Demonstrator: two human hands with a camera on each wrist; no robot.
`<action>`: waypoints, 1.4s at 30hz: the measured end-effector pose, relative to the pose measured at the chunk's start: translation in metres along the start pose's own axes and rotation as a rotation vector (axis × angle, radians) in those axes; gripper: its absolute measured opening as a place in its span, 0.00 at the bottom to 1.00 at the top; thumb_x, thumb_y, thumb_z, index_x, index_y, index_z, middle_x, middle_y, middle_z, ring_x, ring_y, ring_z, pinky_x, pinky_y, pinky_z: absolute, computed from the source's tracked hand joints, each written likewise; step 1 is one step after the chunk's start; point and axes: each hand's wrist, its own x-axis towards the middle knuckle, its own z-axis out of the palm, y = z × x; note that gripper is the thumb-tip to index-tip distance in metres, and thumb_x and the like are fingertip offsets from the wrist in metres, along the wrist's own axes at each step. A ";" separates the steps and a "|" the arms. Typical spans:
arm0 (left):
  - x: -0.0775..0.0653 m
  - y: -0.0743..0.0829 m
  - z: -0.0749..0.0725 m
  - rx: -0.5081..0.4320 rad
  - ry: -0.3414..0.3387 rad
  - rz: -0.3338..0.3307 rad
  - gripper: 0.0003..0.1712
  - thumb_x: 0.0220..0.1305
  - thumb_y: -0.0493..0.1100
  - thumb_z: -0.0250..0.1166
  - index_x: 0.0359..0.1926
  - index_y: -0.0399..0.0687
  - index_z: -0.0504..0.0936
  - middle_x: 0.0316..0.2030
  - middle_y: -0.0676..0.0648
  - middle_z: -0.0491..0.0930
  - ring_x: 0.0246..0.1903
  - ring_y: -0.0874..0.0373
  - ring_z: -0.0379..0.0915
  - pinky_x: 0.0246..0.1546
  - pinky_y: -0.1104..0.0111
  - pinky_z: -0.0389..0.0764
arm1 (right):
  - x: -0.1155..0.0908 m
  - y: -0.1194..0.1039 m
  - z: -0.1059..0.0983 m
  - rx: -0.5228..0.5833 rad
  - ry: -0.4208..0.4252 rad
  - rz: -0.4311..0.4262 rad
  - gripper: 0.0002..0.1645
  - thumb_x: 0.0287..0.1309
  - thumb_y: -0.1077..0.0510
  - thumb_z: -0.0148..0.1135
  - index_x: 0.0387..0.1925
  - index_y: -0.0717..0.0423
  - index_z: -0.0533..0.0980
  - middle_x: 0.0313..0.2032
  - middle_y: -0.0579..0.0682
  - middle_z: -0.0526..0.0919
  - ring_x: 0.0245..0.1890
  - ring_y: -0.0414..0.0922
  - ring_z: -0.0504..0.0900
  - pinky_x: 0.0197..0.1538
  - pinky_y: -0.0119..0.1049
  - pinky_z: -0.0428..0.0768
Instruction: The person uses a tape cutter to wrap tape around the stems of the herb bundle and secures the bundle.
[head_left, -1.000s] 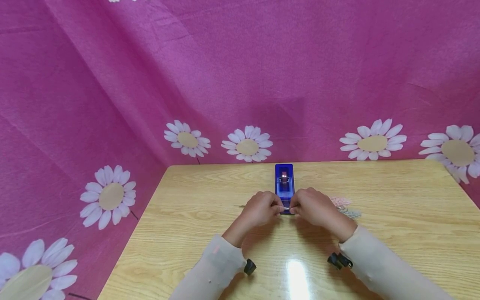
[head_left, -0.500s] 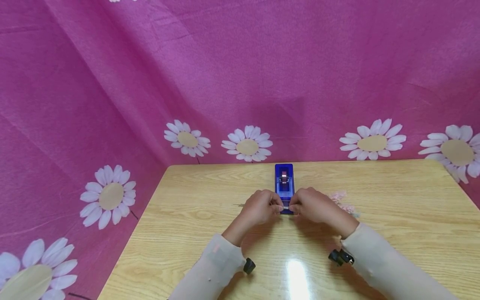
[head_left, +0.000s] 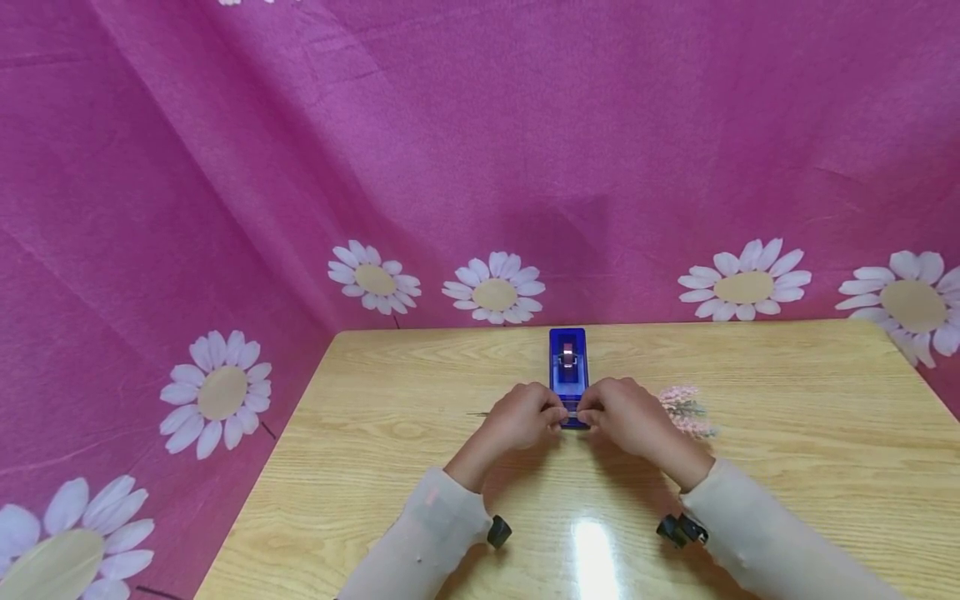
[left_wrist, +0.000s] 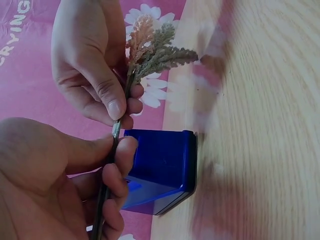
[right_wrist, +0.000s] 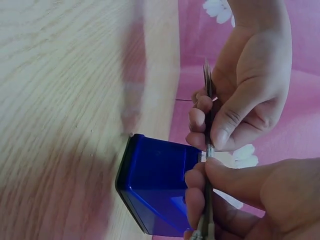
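Magenta cloth (head_left: pixel 480 125) printed with white daisies: hangs behind the work and along the left side, reaching down to the far edge of the surface.

Wood-grain surface (head_left: pixel 420 367): pale, patch of glare near the person's side.

Left sleeve (head_left: pixel 420 533) and right sleeve (head_left: pixel 787 533): off-white, coming in from the near side.

Left hand (head_left: pixel 521 417) and right hand (head_left: pixel 624 417): facing each other, fingertips just apart, both at the near end of the dispenser. Left grip closed to a pinch, thumb against curled fingers, on the stems toward their bare ends. Right grip likewise pinched, on the same stems nearer the flower heads.

Blue tape dispenser (head_left: pixel 568 379): on the surface, long side running away from the person, far end near the cloth.

Artificial flower bunch (head_left: pixel 684 412): held lengthwise between the hands, pink and grey-green plumes out past the right hand, thin dark stem ends past the left. Whether the stems touch the dispenser, cannot tell.

Black wrist devices (head_left: pixel 678 531): one at each cuff.

Tape roll (head_left: pixel 567 355): seated in the dispenser toward its far end.

Shiny pale band (left_wrist: pixel 116 129): on the stems, between the two thumbs; material not clear.
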 end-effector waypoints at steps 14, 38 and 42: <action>0.002 0.002 0.002 -0.012 0.076 -0.013 0.09 0.72 0.41 0.67 0.32 0.48 0.88 0.26 0.49 0.86 0.23 0.62 0.73 0.28 0.71 0.70 | 0.009 0.000 -0.009 -0.080 -0.073 -0.041 0.12 0.69 0.58 0.66 0.29 0.56 0.86 0.21 0.44 0.79 0.22 0.40 0.71 0.28 0.36 0.72; 0.000 0.004 0.004 -0.049 0.093 -0.041 0.22 0.78 0.48 0.59 0.26 0.47 0.86 0.26 0.46 0.86 0.18 0.62 0.66 0.19 0.71 0.63 | 0.005 0.004 0.005 0.017 0.038 0.019 0.10 0.68 0.57 0.67 0.30 0.54 0.86 0.22 0.47 0.83 0.21 0.41 0.74 0.27 0.37 0.72; 0.001 0.004 0.009 -0.024 0.125 -0.052 0.22 0.77 0.49 0.60 0.25 0.46 0.87 0.24 0.47 0.86 0.17 0.62 0.65 0.19 0.71 0.62 | 0.004 0.001 0.006 -0.001 0.049 0.047 0.08 0.67 0.57 0.69 0.32 0.54 0.87 0.24 0.47 0.84 0.22 0.41 0.75 0.28 0.38 0.73</action>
